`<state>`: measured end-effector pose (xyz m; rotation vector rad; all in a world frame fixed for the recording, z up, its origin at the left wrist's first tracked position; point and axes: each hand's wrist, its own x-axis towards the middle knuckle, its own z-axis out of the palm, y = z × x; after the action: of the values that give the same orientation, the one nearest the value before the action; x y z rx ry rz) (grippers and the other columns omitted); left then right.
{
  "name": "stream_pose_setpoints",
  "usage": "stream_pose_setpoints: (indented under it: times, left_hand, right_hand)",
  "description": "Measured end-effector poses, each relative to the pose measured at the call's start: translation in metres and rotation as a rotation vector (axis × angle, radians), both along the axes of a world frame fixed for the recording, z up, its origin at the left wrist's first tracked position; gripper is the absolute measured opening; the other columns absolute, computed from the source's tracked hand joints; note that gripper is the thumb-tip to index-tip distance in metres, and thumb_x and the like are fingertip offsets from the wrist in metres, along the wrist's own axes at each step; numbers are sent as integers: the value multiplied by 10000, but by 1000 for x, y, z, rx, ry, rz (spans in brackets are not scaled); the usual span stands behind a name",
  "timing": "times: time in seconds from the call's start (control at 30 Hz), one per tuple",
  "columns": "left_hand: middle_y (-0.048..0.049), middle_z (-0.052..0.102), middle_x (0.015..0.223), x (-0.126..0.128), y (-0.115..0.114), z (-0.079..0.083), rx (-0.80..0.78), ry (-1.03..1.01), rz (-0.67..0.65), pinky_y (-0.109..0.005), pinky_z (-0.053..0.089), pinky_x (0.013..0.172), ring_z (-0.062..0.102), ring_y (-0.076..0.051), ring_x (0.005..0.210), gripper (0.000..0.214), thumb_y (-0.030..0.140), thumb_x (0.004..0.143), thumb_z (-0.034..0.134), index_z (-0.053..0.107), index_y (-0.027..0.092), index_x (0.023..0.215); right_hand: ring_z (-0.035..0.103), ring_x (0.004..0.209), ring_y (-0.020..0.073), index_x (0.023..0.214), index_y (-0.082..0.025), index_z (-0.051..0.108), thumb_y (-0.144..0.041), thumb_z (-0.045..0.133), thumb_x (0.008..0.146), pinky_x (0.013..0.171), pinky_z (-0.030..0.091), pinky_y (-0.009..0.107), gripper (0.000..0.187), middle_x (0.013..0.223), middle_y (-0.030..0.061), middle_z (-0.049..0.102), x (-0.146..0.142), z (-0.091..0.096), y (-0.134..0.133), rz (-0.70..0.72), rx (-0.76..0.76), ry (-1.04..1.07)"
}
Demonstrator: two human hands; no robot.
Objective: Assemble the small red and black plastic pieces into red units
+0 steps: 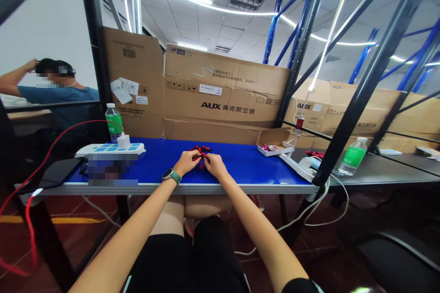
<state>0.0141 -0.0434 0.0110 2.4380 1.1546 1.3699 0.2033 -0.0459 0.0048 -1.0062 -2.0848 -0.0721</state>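
Observation:
Both hands meet over the middle of the blue tabletop, with their fingers pinched close together. A small red and black strap-like item lies between them; its exact kind is too small to make out. My left hand, with a green-banded watch at the wrist, closes its fingertips on the left part of the item. From the other side my right hand pinches the item near the same spot. Part of it shows beyond the fingertips, and a bit of red shows between the hands. The rest is hidden by my fingers.
At the left are a white power strip with a plug and a green-labelled bottle. A small open box of colourful items stands at the right, beside cables. Cardboard panels wall the back. Another person sits at the far left.

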Motion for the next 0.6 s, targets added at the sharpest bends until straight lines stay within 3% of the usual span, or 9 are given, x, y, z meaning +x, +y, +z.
stream_pose_setpoints:
  times: [0.33, 0.5, 0.6]
  left_hand:
    - [-41, 741, 853, 0, 3, -1, 66, 144, -75, -253, 459, 720, 674, -178, 787, 125, 191, 859, 585, 707, 188, 886]
    - [-37, 744, 855, 1, 0, 0, 69, 103, -58, -248, 452, 719, 677, -174, 789, 105, 184, 863, 597, 701, 187, 876]
    - [-34, 739, 822, 0, -1, 1, 57, 81, -20, -249, 442, 685, 671, -174, 739, 77, 197, 860, 615, 691, 189, 852]
  right_hand:
    - [654, 701, 201, 773, -195, 674, -135, 559, 846, 662, 410, 252, 149, 784, 78, 723, 1, 0, -1, -23, 6, -89]
    - [654, 692, 180, 812, -193, 663, -184, 563, 890, 666, 406, 236, 127, 742, 57, 711, 0, -3, 2, -61, -21, 14]
    - [656, 724, 176, 817, -198, 651, -247, 571, 914, 699, 434, 238, 135, 774, 50, 712, 0, -4, 6, 1, -64, 111]
